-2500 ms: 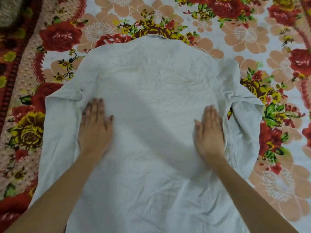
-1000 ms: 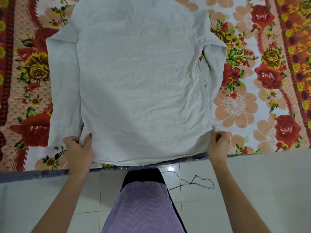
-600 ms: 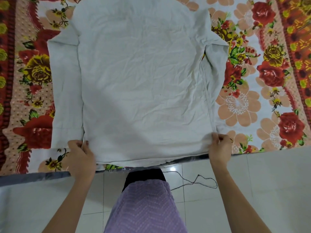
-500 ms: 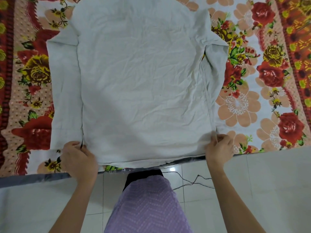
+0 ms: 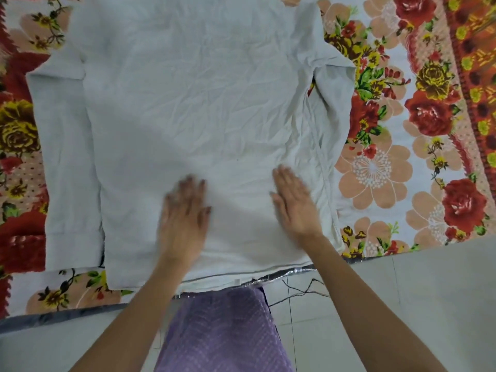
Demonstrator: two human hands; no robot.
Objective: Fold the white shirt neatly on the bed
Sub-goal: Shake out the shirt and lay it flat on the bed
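Note:
The white shirt [image 5: 193,103] lies spread flat, back side up, on the floral bed cover [image 5: 397,146], its hem at the bed's near edge. Both sleeves lie down along its sides. My left hand [image 5: 185,213] rests flat on the lower middle of the shirt, fingers apart and blurred. My right hand [image 5: 295,202] lies flat on the lower right part, palm down, holding nothing. The collar end runs out of the top of the frame.
The bed's near edge [image 5: 281,275] has a shiny grey trim. Below it are a white tiled floor [image 5: 416,304], a loose dark thread [image 5: 298,288] and my purple garment [image 5: 222,331].
Both hands let go of the shirt's bottom corners and moved inward and up onto the lower part of the shirt, now flat on the cloth.

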